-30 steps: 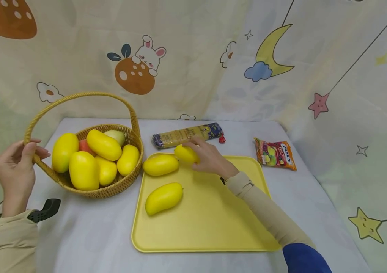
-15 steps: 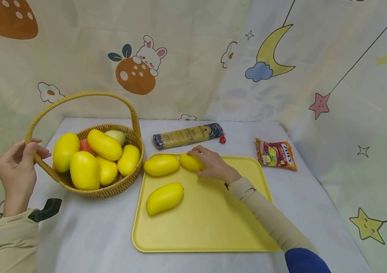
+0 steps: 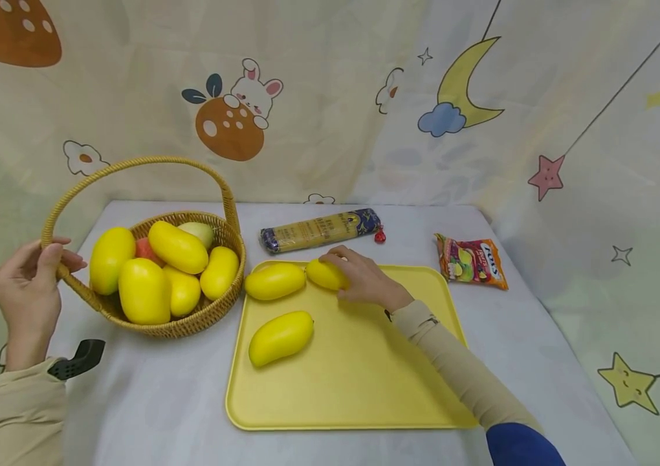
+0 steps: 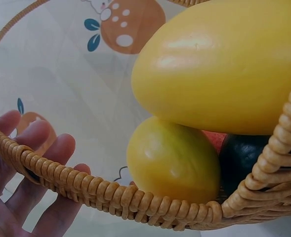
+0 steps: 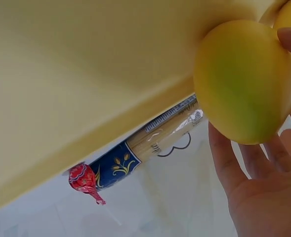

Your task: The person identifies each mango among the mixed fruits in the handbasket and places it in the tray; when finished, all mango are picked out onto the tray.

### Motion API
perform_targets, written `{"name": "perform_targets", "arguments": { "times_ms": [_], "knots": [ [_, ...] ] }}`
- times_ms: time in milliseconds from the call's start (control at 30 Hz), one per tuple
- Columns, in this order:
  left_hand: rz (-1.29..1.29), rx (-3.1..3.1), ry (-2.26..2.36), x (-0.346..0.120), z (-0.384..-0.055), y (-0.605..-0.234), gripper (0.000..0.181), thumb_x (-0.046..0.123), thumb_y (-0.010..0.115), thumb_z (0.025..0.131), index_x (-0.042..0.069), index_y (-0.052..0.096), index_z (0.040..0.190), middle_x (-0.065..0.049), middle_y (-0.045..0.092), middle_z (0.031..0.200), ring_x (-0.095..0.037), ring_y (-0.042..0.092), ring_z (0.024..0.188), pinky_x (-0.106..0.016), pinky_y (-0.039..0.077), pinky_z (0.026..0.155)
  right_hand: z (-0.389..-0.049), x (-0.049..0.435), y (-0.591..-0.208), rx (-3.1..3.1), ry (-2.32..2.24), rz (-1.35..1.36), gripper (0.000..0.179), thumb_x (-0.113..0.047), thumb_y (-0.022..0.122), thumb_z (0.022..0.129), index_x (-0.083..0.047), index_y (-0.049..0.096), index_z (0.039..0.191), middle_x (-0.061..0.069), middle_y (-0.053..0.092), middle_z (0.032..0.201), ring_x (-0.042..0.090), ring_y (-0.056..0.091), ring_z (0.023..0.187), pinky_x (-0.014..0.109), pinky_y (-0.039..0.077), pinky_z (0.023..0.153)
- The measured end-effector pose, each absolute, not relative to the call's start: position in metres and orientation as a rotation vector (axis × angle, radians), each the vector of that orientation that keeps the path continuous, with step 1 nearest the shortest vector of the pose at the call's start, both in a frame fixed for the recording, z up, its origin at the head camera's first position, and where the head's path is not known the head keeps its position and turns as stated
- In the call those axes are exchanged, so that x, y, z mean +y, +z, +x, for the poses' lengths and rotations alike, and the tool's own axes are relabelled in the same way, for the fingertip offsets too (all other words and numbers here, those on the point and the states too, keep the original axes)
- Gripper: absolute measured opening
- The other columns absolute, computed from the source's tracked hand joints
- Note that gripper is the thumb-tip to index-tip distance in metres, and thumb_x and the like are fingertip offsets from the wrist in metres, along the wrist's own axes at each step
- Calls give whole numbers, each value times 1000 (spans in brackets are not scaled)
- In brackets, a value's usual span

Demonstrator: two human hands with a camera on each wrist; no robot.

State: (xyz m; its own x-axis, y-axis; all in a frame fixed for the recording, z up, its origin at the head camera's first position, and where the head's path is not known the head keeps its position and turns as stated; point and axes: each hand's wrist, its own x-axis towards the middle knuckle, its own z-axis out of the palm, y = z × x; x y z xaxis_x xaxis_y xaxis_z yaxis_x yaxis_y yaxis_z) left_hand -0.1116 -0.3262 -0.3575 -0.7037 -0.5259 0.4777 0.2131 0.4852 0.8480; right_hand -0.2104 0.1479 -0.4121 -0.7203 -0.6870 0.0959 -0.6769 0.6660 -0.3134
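My left hand (image 3: 30,285) holds the lower left end of the handle (image 3: 158,160) of a wicker basket (image 3: 190,325). Several yellow mangoes (image 3: 145,291), a red fruit (image 3: 147,250) and a pale green one (image 3: 197,232) fill it. In the left wrist view, something dark (image 4: 244,160) shows beneath the mangoes. At the back of a yellow tray (image 3: 359,388), my right hand (image 3: 369,283) grips a mango (image 3: 325,276), thumb and fingers on opposite sides in the right wrist view. Its tip is right by a second mango (image 3: 274,281); a third mango (image 3: 281,338) lies nearer me.
Behind the tray lies a long packet of spaghetti (image 3: 321,231) with blue ends. A small red-wrapped candy (image 3: 380,235) is at its right end. An orange and red snack bag (image 3: 472,262) lies right of the tray. A printed curtain (image 3: 330,129) hangs behind the table.
My right hand has moved slightly right and down with its mango, bringing it onto the tray in line with the back mango. During the last half second it barely moves. My left hand stays put.
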Motion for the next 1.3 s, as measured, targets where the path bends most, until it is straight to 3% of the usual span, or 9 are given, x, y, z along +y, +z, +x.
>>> {"name": "perform_targets", "arguments": {
  "times_ms": [600, 800, 1067, 1300],
  "knots": [
    [239, -1979, -1280, -326, -111, -358, 26, 18, 58, 95, -2, 70, 108, 18, 63, 72, 0, 61, 68, -9, 48, 75, -208, 139, -396, 2880, -472, -1278, 67, -21, 79, 78, -14, 47, 137, 13, 46, 138, 30, 51, 121, 45, 49, 95],
    [218, -1974, -1269, -325, -112, -357, 25, 17, 58, 95, -2, 70, 107, 19, 63, 72, 1, 61, 67, -9, 49, 74, -213, 117, -383, 2870, -489, -1360, 65, -22, 74, 82, -10, 46, 140, 15, 47, 138, 30, 53, 117, 44, 50, 91],
    [235, -1977, -1277, -325, -112, -357, 25, 17, 58, 95, -1, 70, 107, 18, 63, 72, 1, 61, 67, -8, 48, 74, -217, 69, -365, 2822, -449, -1299, 66, -32, 71, 87, -16, 42, 144, 11, 41, 144, 26, 48, 125, 44, 44, 101],
    [243, -1979, -1274, -325, -112, -357, 25, 17, 58, 95, -1, 70, 108, 17, 63, 72, 0, 61, 68, -9, 48, 75, -219, 24, -353, 2812, -500, -1445, 64, -31, 70, 86, -15, 44, 142, 6, 47, 134, 15, 53, 102, 26, 47, 79]
  ]
}}
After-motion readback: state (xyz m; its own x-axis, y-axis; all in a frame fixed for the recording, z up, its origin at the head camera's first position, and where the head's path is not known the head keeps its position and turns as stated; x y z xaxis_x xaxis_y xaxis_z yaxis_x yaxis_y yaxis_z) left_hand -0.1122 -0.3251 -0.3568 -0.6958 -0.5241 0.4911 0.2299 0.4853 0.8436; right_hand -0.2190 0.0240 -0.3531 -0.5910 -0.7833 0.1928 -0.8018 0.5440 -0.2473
